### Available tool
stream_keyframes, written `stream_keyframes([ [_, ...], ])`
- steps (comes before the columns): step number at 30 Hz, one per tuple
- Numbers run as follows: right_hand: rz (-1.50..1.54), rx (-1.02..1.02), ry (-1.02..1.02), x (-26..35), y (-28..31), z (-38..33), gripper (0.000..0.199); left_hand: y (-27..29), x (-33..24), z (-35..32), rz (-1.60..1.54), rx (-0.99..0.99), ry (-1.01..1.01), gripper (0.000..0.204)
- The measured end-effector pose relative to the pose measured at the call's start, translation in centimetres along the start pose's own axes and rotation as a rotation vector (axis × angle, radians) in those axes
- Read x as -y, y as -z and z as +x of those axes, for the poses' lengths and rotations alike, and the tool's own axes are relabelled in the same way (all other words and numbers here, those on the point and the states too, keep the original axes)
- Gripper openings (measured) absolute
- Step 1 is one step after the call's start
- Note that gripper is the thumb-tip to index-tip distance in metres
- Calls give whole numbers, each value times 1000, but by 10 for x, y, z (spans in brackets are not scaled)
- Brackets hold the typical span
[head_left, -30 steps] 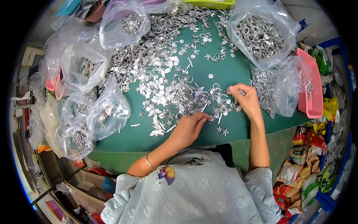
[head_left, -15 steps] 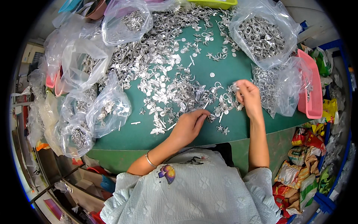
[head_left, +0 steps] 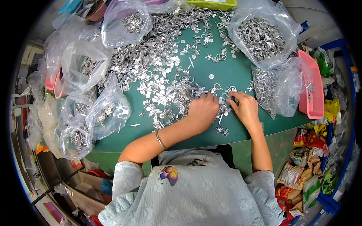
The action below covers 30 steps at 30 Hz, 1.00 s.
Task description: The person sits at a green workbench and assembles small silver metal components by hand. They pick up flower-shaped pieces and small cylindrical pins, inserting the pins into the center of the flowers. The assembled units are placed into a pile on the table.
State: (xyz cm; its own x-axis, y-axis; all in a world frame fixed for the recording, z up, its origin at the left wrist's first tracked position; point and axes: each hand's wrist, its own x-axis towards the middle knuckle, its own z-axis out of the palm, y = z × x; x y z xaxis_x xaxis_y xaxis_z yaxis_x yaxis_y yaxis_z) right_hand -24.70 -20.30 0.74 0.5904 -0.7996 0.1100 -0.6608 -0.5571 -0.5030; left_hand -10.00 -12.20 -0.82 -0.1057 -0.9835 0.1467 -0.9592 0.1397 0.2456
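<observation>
A loose heap of small silver-coloured metal pieces (head_left: 160, 92), among them rings, flowers, leaves and discs, covers the middle of the green tabletop (head_left: 143, 139). My left hand (head_left: 203, 113) is closed at the heap's right edge, its fingers curled down; what they hold is hidden. Just right of it, my right hand (head_left: 245, 111) reaches over a few pieces, thumb and fingers bent but apart around an open ring (head_left: 230, 89). A thin white stick (head_left: 220, 119) and a few flower-shaped pieces (head_left: 222, 130) lie below, between both hands.
Clear plastic bags of metal pieces stand at the far right (head_left: 262, 37), far left (head_left: 134, 22) and near left (head_left: 107, 113). A filled bag (head_left: 266, 90) lies beside a pink basket (head_left: 313, 86) on the right. A yellow-green basket (head_left: 213, 4) sits at the back.
My left hand has moved up and right, onto the heap's right edge. My right hand has come lower and slightly left, its thumb and fingers now apart, nearer the left hand.
</observation>
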Motion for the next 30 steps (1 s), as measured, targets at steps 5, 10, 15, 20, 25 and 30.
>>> stream_keyframes([
  [5,210,85,-300,-16,5,2,18,-6,4,1,-28,-56,17,17],
  [10,58,36,35,-6,-2,-6,14,-3,3,6,22,-6,3,18],
  [15,68,87,-66,-4,6,-4,20,-1,10,2,-229,-158,59,15],
  [20,25,53,33,-6,1,-11,20,10,8,1,-753,-264,270,13],
  [25,41,136,-114,1,7,-7,19,26,11,-5,-1838,241,783,14],
  [30,-8,6,-17,2,1,-12,17,29,10,-14,-2056,298,764,14],
])
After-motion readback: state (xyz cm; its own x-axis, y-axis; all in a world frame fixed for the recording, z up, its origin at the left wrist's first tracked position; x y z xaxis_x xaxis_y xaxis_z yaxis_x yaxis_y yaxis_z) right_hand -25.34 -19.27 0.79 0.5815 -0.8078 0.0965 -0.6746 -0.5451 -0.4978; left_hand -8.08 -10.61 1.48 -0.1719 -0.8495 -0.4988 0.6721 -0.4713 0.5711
